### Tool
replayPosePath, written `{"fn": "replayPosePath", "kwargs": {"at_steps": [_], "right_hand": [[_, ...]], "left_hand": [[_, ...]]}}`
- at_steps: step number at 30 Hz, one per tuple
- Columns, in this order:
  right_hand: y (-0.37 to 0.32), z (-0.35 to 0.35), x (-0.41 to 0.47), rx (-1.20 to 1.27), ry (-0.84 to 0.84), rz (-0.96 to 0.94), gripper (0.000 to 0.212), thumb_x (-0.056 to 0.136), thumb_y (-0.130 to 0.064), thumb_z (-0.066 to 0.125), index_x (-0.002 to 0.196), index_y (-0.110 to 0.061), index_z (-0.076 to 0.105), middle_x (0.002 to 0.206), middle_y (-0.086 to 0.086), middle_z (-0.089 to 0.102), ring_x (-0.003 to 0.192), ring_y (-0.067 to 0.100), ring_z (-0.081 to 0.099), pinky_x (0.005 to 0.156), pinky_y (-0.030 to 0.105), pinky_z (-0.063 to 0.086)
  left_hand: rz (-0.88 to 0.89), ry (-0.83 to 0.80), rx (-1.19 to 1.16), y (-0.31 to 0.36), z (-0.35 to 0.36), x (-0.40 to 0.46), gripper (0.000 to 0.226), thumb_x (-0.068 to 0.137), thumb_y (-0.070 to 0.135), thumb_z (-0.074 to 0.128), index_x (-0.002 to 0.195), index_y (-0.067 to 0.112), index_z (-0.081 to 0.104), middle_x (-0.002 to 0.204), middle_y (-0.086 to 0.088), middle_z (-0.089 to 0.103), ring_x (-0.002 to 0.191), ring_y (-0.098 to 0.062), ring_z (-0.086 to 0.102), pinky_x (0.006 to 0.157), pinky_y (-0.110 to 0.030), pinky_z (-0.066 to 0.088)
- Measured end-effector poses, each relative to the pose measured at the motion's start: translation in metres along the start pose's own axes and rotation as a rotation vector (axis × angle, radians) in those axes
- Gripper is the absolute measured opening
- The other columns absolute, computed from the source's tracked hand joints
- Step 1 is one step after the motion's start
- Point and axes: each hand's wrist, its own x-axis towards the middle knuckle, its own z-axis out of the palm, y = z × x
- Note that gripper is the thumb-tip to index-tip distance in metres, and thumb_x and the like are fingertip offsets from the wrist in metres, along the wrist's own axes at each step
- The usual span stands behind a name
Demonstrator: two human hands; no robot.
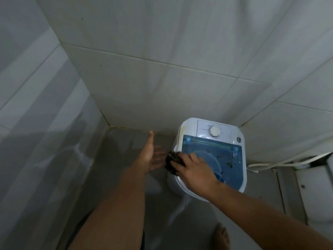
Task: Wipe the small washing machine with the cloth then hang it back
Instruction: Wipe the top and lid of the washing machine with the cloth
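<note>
A small white washing machine with a blue see-through lid and a round white dial stands on the floor against the tiled wall. Dark specks lie on the lid. My right hand is shut on a dark bunched cloth and presses it on the machine's left front edge. Left of the machine my left hand hovers with nothing in it, palm turned toward the cloth, fingers spread.
Pale tiled walls close in on the left and behind. The grey floor looks wet. A white hose runs along the wall to the right of the machine. A bare foot shows at the bottom.
</note>
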Motion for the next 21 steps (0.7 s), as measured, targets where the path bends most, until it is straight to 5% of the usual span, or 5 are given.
{"fn": "replayPosePath", "kwargs": {"at_steps": [2,5,13,18,21], "right_hand": [[0.006,-0.005,-0.012,0.027,-0.079,-0.182,0.042,0.091,-0.038,0.065,0.132,-0.033,0.062,0.131,0.007,0.061,0.096,0.029,0.059,0.072,0.042,0.055],[0.047,-0.015,0.024,-0.025,-0.15,-0.312,0.041,0.096,-0.04,0.054,0.136,-0.032,0.06,0.133,0.009,0.059,0.1,0.03,0.058,0.073,0.043,0.054],[0.091,-0.031,0.118,-0.103,0.023,0.433,0.038,0.095,-0.029,0.063,0.131,-0.02,0.063,0.127,0.015,0.057,0.108,0.039,0.053,0.081,0.045,0.049],[0.053,-0.014,0.064,0.026,-0.115,-0.153,0.042,0.089,-0.035,0.069,0.131,-0.028,0.066,0.122,0.012,0.063,0.096,0.035,0.058,0.069,0.043,0.053],[0.081,-0.046,0.09,0.037,-0.132,-0.169,0.043,0.098,-0.035,0.06,0.14,-0.026,0.06,0.129,0.013,0.06,0.109,0.035,0.056,0.08,0.047,0.053]], "left_hand": [[-0.001,0.005,0.01,-0.002,0.0,0.001,0.099,0.081,0.087,0.027,0.136,0.011,0.057,0.123,-0.012,0.068,0.103,-0.028,0.067,0.076,-0.037,0.054],[-0.009,-0.002,0.025,-0.006,-0.002,0.005,0.098,0.082,0.086,0.028,0.135,0.01,0.058,0.125,-0.012,0.067,0.11,-0.03,0.065,0.095,-0.045,0.052],[0.008,0.021,0.062,-0.006,-0.002,0.005,0.096,0.082,0.087,0.028,0.133,0.012,0.059,0.111,-0.007,0.07,0.109,-0.029,0.066,0.102,-0.051,0.049],[-0.02,0.038,0.032,-0.005,-0.003,0.009,0.095,0.085,0.084,0.027,0.134,0.009,0.059,0.117,-0.012,0.067,0.116,-0.032,0.063,0.106,-0.049,0.046],[-0.016,0.055,0.039,-0.005,-0.004,0.007,0.093,0.086,0.083,0.025,0.132,0.01,0.06,0.118,-0.011,0.067,0.116,-0.031,0.063,0.106,-0.049,0.046]]}}
